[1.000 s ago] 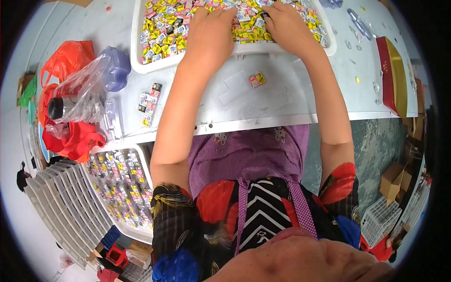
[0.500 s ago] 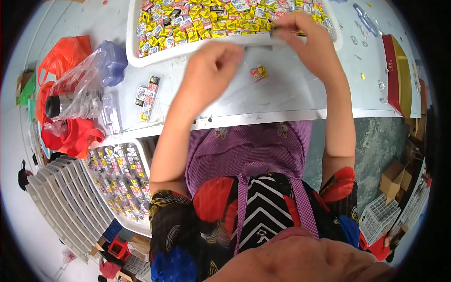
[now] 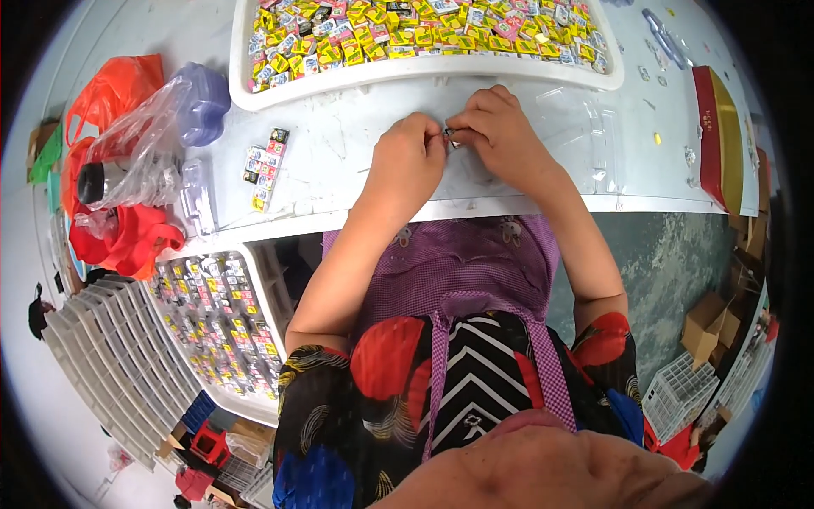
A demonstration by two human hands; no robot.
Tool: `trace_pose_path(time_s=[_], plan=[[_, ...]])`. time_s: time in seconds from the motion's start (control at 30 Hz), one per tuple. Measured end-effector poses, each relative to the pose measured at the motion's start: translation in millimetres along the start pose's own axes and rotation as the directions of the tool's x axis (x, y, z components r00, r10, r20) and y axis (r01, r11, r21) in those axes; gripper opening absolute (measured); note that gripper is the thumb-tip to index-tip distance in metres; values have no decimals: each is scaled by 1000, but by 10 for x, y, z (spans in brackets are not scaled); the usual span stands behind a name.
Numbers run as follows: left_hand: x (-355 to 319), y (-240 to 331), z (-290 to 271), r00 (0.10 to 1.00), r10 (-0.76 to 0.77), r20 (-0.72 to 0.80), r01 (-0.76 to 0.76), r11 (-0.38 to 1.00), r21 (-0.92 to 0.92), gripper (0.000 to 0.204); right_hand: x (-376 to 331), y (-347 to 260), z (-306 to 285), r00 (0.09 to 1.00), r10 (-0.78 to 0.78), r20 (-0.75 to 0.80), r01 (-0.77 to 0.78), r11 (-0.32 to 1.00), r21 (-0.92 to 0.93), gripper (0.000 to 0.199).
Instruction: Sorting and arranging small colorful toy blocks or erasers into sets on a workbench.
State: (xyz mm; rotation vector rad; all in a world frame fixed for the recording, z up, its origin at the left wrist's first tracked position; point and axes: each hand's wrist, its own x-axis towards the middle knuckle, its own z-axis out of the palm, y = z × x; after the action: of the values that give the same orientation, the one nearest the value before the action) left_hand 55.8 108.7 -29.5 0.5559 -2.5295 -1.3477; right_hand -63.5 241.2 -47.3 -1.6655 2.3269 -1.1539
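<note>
— Where do the hands stand?

— Both meet over the white table [image 3: 339,161], just in front of the big white tray [image 3: 254,93]. The left hand [image 3: 407,161] and the right hand [image 3: 500,136] pinch one small piece [image 3: 452,136] between their fingertips; it looks dark with a pale glint, too small to say more.

— So both are closed on it?

— Yes, thumb and forefingers of each nipped onto that same piece, held just above the table top.

— How much looks done?

— Little to judge by. The tray is packed with small yellow, pink and white packets [image 3: 424,34], so I'd say most of the heap is untouched. A short row of small colourful pieces [image 3: 264,165] lies on the table to the left (perhaps finished ones, I cannot tell), and a second tray [image 3: 212,331] beside the person's left knee is filled with many more.

— Anything near the right hand?

— Clear plastic blister shells [image 3: 585,136] lie flat, just beside it
</note>
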Motion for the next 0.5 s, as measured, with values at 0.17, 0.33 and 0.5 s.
trace_pose_path(time_s=[0.17,0.33,0.5], plan=[[-5,28,-31,999,13,34,-18,986,164,10,-22,-9,19,1000,-8,-24,8,1000,-22,14],[14,59,-36,991,-64,118,50,992,116,9,-38,-42,-5,997,-58,53,65,990,-129,17],[33,36,-81,985,-56,163,44,996,80,11,-9,-105,-109,995,-100,3,99,981,-165,19]])
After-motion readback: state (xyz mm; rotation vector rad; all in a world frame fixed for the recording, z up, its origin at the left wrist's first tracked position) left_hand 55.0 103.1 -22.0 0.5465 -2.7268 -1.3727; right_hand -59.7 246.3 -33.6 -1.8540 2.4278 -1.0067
